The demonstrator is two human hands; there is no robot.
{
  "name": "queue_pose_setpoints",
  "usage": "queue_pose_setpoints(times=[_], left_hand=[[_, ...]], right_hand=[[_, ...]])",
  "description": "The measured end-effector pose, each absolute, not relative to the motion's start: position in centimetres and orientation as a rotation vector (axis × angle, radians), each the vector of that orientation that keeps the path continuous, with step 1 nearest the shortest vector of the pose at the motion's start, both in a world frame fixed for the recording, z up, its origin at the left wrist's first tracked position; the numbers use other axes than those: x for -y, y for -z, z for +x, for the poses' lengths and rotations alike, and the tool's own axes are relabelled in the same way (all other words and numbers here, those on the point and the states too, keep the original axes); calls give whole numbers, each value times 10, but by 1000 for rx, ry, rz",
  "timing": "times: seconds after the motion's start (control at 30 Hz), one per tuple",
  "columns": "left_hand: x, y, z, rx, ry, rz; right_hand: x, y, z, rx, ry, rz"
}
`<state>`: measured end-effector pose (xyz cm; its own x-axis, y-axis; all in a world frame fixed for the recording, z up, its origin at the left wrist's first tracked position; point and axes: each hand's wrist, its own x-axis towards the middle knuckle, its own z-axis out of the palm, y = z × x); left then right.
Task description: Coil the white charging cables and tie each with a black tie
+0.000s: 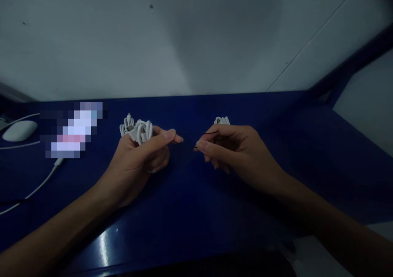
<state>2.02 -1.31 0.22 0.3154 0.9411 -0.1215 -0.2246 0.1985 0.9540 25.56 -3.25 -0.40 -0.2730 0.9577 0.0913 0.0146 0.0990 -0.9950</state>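
Note:
My left hand (141,154) is closed around a coiled white cable (144,131), whose loops stick up between thumb and forefinger. A small white bit shows below its curled fingers. The thumb and forefinger of that hand meet, with a short dark strand by their tips. Across a narrow gap, my right hand (236,148) pinches a thin black twist tie (211,133) between thumb and forefinger. Behind the left hand's coil is more white cable with a plug (128,117); whether it is a separate bundle I cannot tell. Another white cable bundle (222,120) is partly hidden behind my right hand.
A blue table (184,211) runs back to a pale wall (123,43). On the left lie a white rounded case (20,130), a blurred-out bright device (75,129) and a white cord (43,183) leading to it. A dark blue frame (346,76) stands at right.

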Motion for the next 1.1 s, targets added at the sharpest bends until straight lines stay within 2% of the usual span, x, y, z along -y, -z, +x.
queue_pose_setpoints(times=[0.3, 0.57, 0.9, 1.1], left_hand=[[17, 4, 14, -1119, -1045, 1327], [21, 3, 18, -1112, -1018, 1466], [24, -5, 22, -1131, -1145, 1850], [26, -7, 22, -1120, -1201, 1914]], right_hand=[[31, 3, 254, 1485, -1298, -1046], [33, 4, 249, 1475, -1369, -1042], [38, 9, 251, 1730, -769, -1014], [37, 10, 252, 1772, -715, -1000]])
